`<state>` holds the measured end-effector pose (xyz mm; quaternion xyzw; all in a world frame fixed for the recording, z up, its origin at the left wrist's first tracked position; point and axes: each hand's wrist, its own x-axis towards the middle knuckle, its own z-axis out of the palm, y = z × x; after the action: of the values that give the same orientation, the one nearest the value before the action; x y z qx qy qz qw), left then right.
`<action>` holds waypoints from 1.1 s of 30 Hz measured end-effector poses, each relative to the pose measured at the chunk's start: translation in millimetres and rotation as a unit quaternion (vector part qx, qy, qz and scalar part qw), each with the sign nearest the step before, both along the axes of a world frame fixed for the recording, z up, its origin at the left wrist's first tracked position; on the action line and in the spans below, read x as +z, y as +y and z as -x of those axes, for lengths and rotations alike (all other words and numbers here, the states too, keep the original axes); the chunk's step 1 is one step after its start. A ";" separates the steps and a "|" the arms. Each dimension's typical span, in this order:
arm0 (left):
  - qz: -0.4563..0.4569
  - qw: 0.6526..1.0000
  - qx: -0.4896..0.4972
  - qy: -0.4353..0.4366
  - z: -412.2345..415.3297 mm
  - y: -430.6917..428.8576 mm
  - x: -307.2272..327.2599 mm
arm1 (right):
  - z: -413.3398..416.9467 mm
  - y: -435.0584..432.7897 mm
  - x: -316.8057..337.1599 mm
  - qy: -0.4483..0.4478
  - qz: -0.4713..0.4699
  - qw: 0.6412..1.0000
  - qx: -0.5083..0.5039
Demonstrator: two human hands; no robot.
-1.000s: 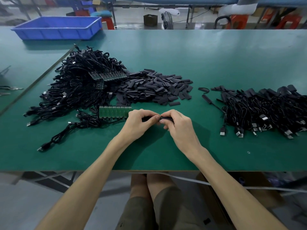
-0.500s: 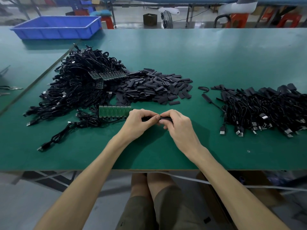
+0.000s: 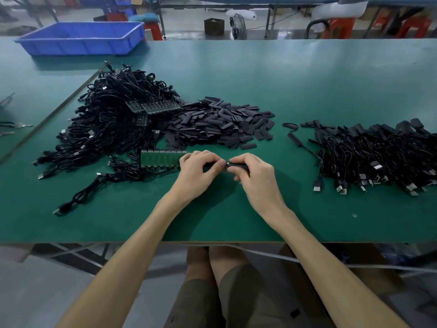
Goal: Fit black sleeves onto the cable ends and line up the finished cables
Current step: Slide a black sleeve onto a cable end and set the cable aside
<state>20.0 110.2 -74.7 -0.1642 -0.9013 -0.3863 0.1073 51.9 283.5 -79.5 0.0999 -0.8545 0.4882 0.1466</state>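
Both hands meet over the green table (image 3: 295,74) near its front edge. My left hand (image 3: 201,170) pinches a cable end; the cable runs left under the palm toward a green circuit board strip (image 3: 163,158). My right hand (image 3: 254,174) grips a black sleeve (image 3: 237,165), its mouth facing the left fingertips with a small gap between them. Loose black sleeves (image 3: 220,123) are heaped just behind the hands. A big tangle of black cables (image 3: 111,124) lies at the left. Sleeved cables (image 3: 378,152) are laid out at the right.
A blue plastic bin (image 3: 82,40) stands at the table's far left corner. A single sleeved cable (image 3: 296,140) and a loose black loop (image 3: 290,125) lie between the sleeve heap and the right pile. Stools, a fan and a box are on the floor beyond the table.
The two hands have drawn slightly apart: a small gap now shows between the left fingertips and the sleeve in the right hand. Nothing on the table has moved.
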 end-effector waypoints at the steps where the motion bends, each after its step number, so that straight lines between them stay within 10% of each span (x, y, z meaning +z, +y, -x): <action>1: 0.000 1.000 -0.003 0.000 0.8 -0.4 -0.6 | 0.0 0.0 -0.2 0.002 -0.005 1.000 0.000; 17: 0.090 0.994 -0.010 0.067 -5.0 3.9 -4.8 | 0.7 1.9 -3.2 -0.020 -0.044 0.998 0.035; 33: 0.093 0.987 -0.012 0.132 -9.1 6.1 -1.2 | 8.6 9.8 -1.0 -0.114 0.128 0.984 0.041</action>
<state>29.1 116.3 -75.9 -0.2337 -0.9093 -0.2770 0.2046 43.2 293.4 -80.5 0.0588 -0.7913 0.6073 0.0395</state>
